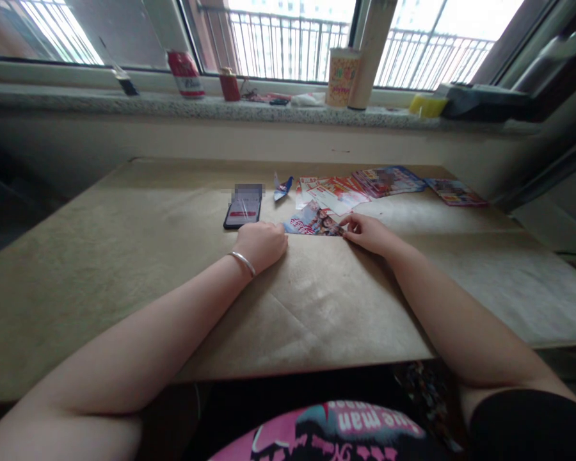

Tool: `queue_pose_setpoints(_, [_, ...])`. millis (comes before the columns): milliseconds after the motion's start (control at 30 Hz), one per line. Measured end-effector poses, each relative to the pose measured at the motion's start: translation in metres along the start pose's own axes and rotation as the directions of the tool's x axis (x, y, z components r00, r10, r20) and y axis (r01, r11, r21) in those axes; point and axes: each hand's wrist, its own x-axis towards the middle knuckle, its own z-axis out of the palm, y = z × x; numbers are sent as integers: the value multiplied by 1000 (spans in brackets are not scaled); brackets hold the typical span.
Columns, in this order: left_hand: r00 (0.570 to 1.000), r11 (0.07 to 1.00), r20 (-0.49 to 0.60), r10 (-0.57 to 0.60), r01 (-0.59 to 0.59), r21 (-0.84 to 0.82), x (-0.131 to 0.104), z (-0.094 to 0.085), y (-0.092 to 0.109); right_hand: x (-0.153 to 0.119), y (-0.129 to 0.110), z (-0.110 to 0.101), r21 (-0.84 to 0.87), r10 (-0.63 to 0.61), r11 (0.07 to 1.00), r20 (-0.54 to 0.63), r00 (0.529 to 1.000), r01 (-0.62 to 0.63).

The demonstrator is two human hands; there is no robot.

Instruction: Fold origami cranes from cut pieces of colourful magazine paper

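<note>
A printed sheet of paper (312, 221), folded into a triangle, lies on the table with its long edge towards me. My left hand (262, 244), a silver bangle on its wrist, is closed at the triangle's left corner; its fingertips are partly hidden. My right hand (365, 232) pinches the right corner between thumb and fingers. Just beyond my left hand is a phone (244, 208) with its screen lit. A small folded paper piece (283, 188), blue and white, stands behind the triangle.
Printed leaflets (336, 192) lie behind the triangle, with further leaflets (388, 180) to the right on the table (125, 256). On the windowsill (269, 114) are a red can (185, 75), a red bottle (229, 84), a patterned cup (342, 77) and a yellow object (428, 105).
</note>
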Motion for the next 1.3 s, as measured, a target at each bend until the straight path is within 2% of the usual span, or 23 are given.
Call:
queue_pose_setpoints(200, [999, 1000, -33, 13, -13, -14, -1, 3, 4, -1, 4, -1, 15, -59, 998, 15, 998, 59])
queue_pose_setpoints(367, [997, 992, -81, -1, -9, -127, 5, 16, -2, -3, 4, 2, 88, -128, 988, -13, 992, 129])
queue_pose_setpoints(533, [963, 955, -261, 72, -142, -261, 13, 26, -11, -8, -7, 2, 41, -225, 973, -23, 974, 226])
queue_pose_setpoints(700, [916, 887, -376, 137, -283, -366, 17, 29, -17, -10, -15, 0, -62, -399, 915, -13, 917, 398])
queue_pose_setpoints(800, [909, 861, -374, 186, -334, -384, 20, 32, -21, -9, -15, 0, -43, -445, 894, 15, 895, 445])
queue_pose_setpoints(967, [916, 837, -282, 285, -381, -393, 19, 32, -23, -10, -12, -1, -94, -487, 867, 54, 872, 489])
queue_pose_setpoints(1167, [839, 766, -269, 474, -543, -345, 12, 25, -20, -10, -12, -2, -145, -488, 858, 66, 870, 492])
queue_pose_setpoints(1300, [822, 756, -246, 514, -569, -322, 11, 23, -20, -9, -10, 0, -111, -513, 851, 42, 858, 514])
